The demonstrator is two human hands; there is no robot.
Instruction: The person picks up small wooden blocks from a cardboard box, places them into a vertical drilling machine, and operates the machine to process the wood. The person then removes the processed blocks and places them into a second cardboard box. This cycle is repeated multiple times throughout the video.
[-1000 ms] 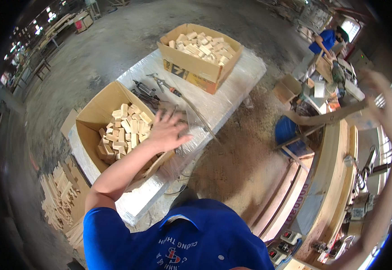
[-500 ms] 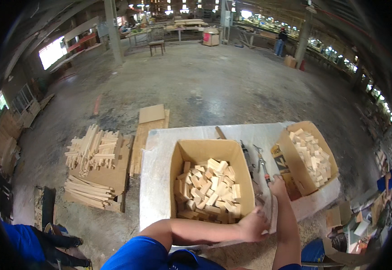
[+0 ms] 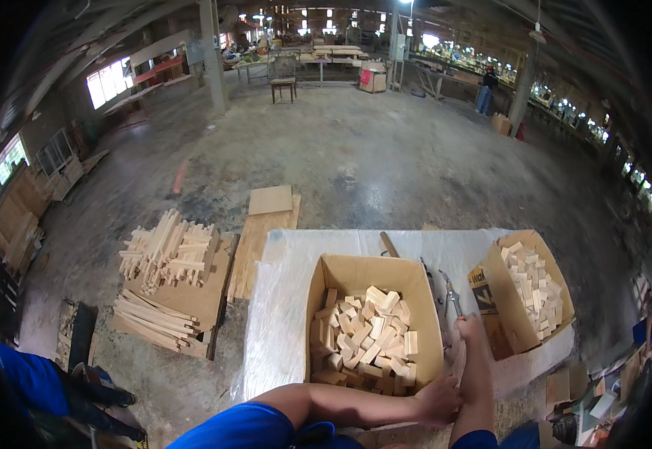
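My right hand (image 3: 469, 327) reaches into the gap between two cardboard boxes. Its fingers are closed around the near end of a slim metal hand tool (image 3: 452, 298) with a red part by my fingertips; its exact kind is unclear. At the near right corner of the larger cardboard box (image 3: 314, 314), my left hand (image 3: 438, 400) is curled closed, close beside my right forearm. What it holds, if anything, is hidden. Inside that box lie many short wooden blocks (image 3: 367, 334). The smaller cardboard box (image 3: 511, 299), to the right, holds similar blocks (image 3: 533, 288).
Both boxes stand on a plastic-covered table (image 3: 281, 299), with a wooden handle (image 3: 389, 244) behind the larger one. Wooden sticks (image 3: 169, 251) are stacked on the left. A person in blue (image 3: 30, 378) is at the lower left; another person (image 3: 487, 90) stands far back.
The view has tilted up a little, so the table and boxes appear lower and further right. My right hand stays at the metal tool, and my left hand remains near the box corner.
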